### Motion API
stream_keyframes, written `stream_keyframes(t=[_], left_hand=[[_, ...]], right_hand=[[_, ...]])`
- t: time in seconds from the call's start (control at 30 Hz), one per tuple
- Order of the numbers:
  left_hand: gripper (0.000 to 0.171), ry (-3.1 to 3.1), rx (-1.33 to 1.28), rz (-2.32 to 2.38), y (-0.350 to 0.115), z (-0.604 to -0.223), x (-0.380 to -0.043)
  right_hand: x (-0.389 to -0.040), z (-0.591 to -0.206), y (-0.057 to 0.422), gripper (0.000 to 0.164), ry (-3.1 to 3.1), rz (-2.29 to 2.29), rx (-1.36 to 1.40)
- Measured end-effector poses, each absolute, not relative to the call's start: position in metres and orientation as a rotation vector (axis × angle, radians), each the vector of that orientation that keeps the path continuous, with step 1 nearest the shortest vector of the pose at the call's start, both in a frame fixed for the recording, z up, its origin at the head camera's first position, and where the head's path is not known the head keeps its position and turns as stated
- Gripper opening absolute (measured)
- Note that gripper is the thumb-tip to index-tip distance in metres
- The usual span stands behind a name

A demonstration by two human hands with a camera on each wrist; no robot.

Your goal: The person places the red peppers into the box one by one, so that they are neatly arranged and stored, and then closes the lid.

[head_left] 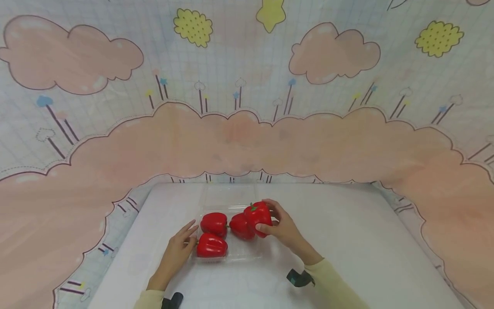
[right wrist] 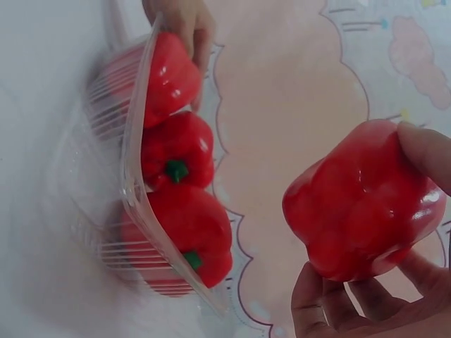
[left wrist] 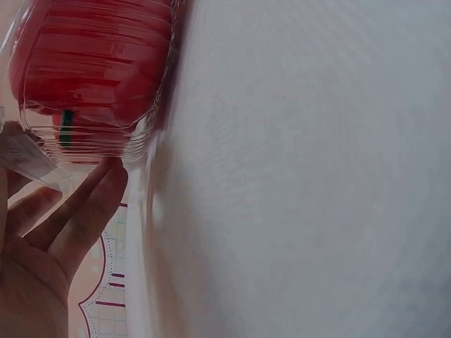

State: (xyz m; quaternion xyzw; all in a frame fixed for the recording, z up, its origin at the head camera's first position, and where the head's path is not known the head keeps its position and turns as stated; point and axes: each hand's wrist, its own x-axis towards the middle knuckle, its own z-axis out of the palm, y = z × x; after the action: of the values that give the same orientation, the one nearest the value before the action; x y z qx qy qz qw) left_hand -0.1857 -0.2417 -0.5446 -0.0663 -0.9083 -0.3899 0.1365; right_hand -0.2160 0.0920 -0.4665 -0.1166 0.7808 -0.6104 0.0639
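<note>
My right hand (head_left: 283, 225) holds a red bell pepper (head_left: 259, 218) above the right part of a clear plastic box (head_left: 247, 253), thumb on one side and fingers on the other. Three more red peppers lie in the box: one at the back left (head_left: 214, 224), one at the front left (head_left: 212, 246) and one to the right (head_left: 241, 226), partly hidden by the held pepper. At the box's left side, my left hand (head_left: 179, 249) touches the wall. Its fingers (left wrist: 91, 204) extend along the ribbed plastic in the left wrist view.
Behind the box lies a clear, flat plastic part (head_left: 229, 195), apparently its open lid. Everything stands on a white table (head_left: 347, 240). A cloud-patterned cloth (head_left: 270, 146) hangs behind the table. Dark devices (head_left: 300, 278) sit at both wrists.
</note>
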Motion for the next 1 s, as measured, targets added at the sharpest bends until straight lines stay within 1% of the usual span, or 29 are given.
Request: stream_keyframes(t=[0.37, 0.63, 1.0], left_hand=[[0.038, -2.664, -0.157, -1.143, -0.243, -0.543, -0.186], [0.038, -2.646, -0.172, -1.132, -0.241, -0.54, -0.186], [0.038, -2.675, -0.131, -1.132, -0.239, -0.539, -0.183]], right_hand=[[-0.212, -0.471, 0.083, 0.072, 2.326, -1.799, -0.416], [-0.206, -0.475, 0.076, 0.073, 2.376, -1.753, -0.429], [-0.202, -0.482, 0.07, 0.071, 2.432, -1.644, -0.465]])
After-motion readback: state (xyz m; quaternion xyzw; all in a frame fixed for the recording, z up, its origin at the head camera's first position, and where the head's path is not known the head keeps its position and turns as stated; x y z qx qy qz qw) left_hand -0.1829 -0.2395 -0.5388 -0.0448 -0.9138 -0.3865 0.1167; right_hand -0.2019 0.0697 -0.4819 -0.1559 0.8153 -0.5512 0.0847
